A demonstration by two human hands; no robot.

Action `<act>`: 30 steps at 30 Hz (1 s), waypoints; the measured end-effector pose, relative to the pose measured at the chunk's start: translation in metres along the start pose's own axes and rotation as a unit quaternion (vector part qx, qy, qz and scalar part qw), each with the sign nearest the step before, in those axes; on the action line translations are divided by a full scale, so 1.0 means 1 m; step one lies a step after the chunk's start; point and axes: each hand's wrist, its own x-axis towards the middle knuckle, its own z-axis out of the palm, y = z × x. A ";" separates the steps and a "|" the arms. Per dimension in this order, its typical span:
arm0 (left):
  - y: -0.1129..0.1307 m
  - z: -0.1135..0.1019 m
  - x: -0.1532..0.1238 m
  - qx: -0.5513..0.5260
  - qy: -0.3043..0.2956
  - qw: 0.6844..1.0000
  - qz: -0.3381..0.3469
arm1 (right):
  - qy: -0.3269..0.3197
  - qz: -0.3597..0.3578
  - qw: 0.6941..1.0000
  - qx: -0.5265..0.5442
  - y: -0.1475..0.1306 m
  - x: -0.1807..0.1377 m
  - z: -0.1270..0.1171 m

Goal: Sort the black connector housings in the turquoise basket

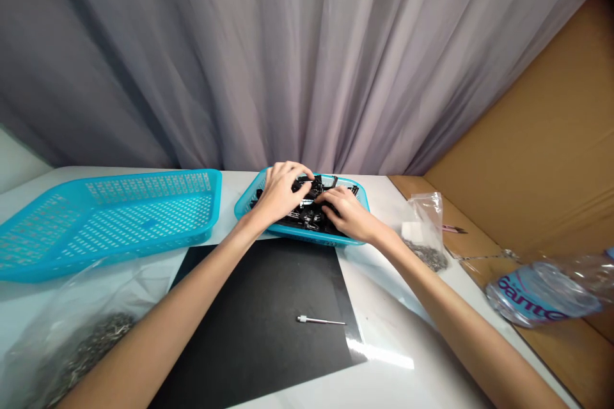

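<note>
Both hands reach into a small blue plastic basket (240,206) filled with small black plastic parts (311,220), some with shiny metal bits. My left hand (283,188) comes in from the left side, its fingers bent and apart over the pile, with the thumb separated from the index finger. Opposite it, my right hand (346,208) touches the parts with curved fingers, thumb apart below them. No part is seen clearly gripped in either hand. The fingertips are partly lost among the black parts.
A larger blue basket (144,236) stands left. On a black mat (249,294) lies a thin metal screwdriver-like tool (320,321). Clear bags of small metal pieces lie at left (91,345) and right (426,249). A plastic bottle (542,294) lies right; a grey curtain (268,57) hangs behind.
</note>
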 end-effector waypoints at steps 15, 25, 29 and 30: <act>-0.006 0.006 -0.005 0.026 -0.118 0.992 -0.035 | -0.049 0.095 0.994 0.011 0.010 0.000 0.005; -0.002 -0.007 -0.008 0.111 -0.181 0.977 0.022 | 0.001 0.046 0.985 0.165 0.014 -0.001 -0.004; -0.010 -0.017 -0.001 0.109 -0.212 0.971 0.007 | 0.024 0.045 0.978 0.204 0.014 0.000 -0.002; -0.012 -0.019 0.001 0.107 -0.221 0.969 -0.003 | 0.027 0.050 0.978 0.200 0.013 0.000 -0.002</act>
